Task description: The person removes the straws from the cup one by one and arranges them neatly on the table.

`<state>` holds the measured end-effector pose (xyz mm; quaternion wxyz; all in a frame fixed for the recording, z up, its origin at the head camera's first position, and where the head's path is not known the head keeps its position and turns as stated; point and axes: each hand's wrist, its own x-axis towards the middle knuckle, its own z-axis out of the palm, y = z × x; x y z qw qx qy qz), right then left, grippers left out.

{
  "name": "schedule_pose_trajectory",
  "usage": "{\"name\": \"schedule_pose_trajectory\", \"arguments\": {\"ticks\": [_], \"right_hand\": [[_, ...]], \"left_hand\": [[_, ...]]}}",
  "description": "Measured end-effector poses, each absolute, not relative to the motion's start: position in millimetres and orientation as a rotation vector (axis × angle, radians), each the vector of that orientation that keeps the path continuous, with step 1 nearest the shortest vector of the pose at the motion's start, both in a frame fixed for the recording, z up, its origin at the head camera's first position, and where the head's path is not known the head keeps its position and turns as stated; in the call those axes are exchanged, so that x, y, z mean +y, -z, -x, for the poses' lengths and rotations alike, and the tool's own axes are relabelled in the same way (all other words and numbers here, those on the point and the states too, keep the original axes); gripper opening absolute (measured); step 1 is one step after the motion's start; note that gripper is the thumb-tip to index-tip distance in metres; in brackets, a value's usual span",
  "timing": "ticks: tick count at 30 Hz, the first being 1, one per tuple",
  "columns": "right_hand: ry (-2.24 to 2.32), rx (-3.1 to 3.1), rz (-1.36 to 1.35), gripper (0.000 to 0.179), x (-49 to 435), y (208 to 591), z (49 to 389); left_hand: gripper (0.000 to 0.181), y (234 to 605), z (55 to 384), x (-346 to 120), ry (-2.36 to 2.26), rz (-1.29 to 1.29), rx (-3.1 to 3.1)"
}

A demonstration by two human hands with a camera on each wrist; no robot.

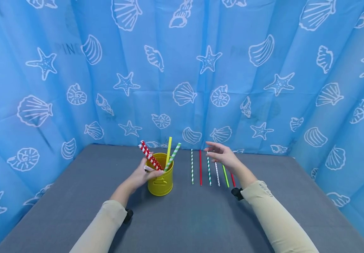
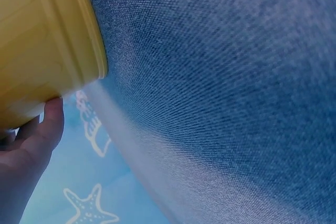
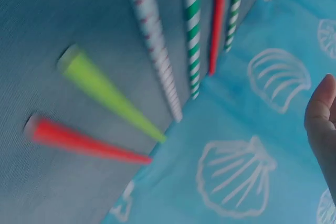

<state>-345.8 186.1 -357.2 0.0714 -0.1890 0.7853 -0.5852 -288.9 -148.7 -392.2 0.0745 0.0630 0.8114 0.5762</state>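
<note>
On my feed the left hand (image 1: 140, 175) curls round the smooth, rimmed yellow bucket (image 1: 160, 187), which sits on woven grey cloth (image 1: 182, 221) with striped and plain upright straws (image 1: 168, 151) leaning inside. I see the right hand (image 1: 225, 158) relaxed, gripping nothing, above slender loose straws (image 1: 200, 168) lying in a row.

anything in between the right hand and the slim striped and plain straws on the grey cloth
Nothing visible stands between the right hand and the straws; in the right wrist view nothing lies over them.
</note>
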Motion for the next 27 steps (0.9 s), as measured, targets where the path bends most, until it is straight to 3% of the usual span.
{"name": "schedule_pose_trajectory", "arguments": {"ticks": [12, 27], "right_hand": [[1.763, 2.186, 0.621, 0.056, 123.4, 364.5, 346.8], [1.723, 2.078, 0.749, 0.053, 78.5, 370.8, 359.0]], "left_hand": [[0.092, 393.8, 288.4, -146.1, -1.772, -0.192, 2.411], [0.089, 395.4, 291.0, -146.3, -1.813, -0.192, 2.388]]}}
